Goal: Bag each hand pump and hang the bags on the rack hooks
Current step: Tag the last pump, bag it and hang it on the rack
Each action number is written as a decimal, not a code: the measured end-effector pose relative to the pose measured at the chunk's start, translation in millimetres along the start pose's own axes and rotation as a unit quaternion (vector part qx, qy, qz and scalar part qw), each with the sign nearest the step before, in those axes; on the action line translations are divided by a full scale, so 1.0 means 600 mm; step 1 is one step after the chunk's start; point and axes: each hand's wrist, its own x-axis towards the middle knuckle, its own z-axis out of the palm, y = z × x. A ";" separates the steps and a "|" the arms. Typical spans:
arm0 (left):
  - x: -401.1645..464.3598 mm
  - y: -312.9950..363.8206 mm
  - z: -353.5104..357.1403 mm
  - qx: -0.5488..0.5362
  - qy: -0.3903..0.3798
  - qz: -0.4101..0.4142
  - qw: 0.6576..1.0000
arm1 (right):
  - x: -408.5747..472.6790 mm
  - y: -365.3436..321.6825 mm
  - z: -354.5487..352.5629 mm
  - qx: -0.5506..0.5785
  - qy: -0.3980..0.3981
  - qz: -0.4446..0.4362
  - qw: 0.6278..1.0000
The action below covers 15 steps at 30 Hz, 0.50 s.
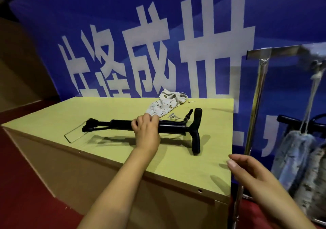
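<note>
The hand pump (150,127) lies flat on the yellow-green counter (114,110), barrel running left to right, T-handle toward the right edge, wire foot stand at the left end. The patterned cloth bag (165,105) lies just behind the barrel, its near corner reaching the pump's midpoint. The left hand (146,131) rests over the middle of the barrel; its fingers (148,119) are pinched together on the bag's near corner. Whether the palm also grips the barrel cannot be told. Small grey adapter pieces (173,116) lie beside the hose end, between bag and handle. A thin pin-like item (244,101) lies behind the bag.

The right hand (255,174) hovers off the counter's right front corner, fingers loosely curled and apart, holding nothing. The chrome rack (255,94) stands just right of the counter. Two filled bags (296,158) hang from it by cords, with a black pump handle visible behind them. A blue banner (158,34) with white characters forms the backdrop.
</note>
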 end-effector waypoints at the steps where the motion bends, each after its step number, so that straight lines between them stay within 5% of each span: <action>1: -0.003 0.002 -0.011 -0.009 0.040 0.010 0.999 | -0.001 -0.004 0.003 -0.003 -0.005 -0.008 1.000; 5: -0.008 0.036 -0.073 -0.063 0.164 0.056 0.983 | 0.012 -0.019 0.009 0.038 -0.034 -0.029 0.998; 10: -0.018 0.097 -0.154 -0.136 0.295 0.136 0.936 | 0.018 -0.046 0.002 0.226 -0.158 -0.026 0.961; 15: -0.046 0.147 -0.201 -0.177 0.366 0.218 0.887 | -0.003 -0.038 -0.017 0.264 -0.177 -0.163 0.934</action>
